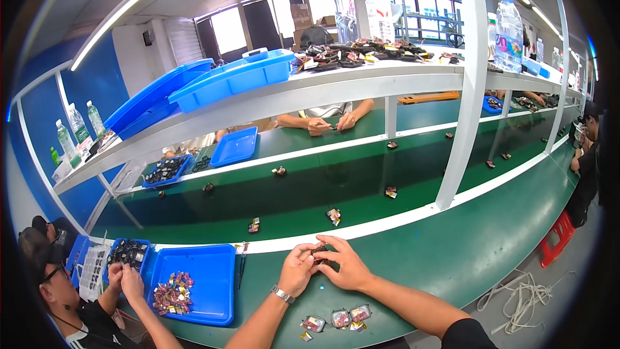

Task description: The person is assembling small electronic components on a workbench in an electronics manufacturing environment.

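Observation:
My left hand [298,273], with a metal watch on its wrist, and my right hand [347,267] meet over the green bench. Between their fingertips they grip a small dark part [318,255], mostly hidden by the fingers. Nearer to me lie small clear-cased assemblies [340,318] with red wires and silver-yellow pieces. Left of my hands stands a blue tray [219,271]; a heap of small red-and-yellow wired parts [173,294] fills its lower left. A thin dark tool [241,268] lies by the tray's right side.
Beyond the white rail [374,223], a green conveyor belt [290,200] carries scattered assemblies. A white post [462,90] and a loaded shelf [387,71] rise ahead. At left, a co-worker's hands [126,278] work near a blue bin [132,252]; another person's hands [332,124] are across.

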{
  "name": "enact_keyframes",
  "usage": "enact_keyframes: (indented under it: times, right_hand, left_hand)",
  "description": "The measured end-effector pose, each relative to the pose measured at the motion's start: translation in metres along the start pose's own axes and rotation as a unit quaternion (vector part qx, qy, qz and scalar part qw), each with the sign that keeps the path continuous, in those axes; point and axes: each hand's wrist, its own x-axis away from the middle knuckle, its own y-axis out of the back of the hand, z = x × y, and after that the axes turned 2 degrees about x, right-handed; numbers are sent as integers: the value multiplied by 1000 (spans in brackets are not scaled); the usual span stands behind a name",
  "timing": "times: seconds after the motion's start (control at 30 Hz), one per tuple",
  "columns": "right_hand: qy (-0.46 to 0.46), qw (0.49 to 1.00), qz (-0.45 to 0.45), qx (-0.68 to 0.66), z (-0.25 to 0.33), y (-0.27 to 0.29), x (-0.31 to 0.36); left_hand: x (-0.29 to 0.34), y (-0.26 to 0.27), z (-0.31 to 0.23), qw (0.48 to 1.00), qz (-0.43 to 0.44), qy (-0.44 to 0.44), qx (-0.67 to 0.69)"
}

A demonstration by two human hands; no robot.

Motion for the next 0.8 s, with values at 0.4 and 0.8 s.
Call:
enact_keyframes:
  times: [0.4,0.8]
  right_hand:
    - [61,990,-75,102,-4,-4,-4]
    - [79,975,-70,195,-5,-9,-1]
  left_hand:
    - [-2,-7,-2,999,-37,22,24]
    - [-3,-4,4,999,-42,23,8]
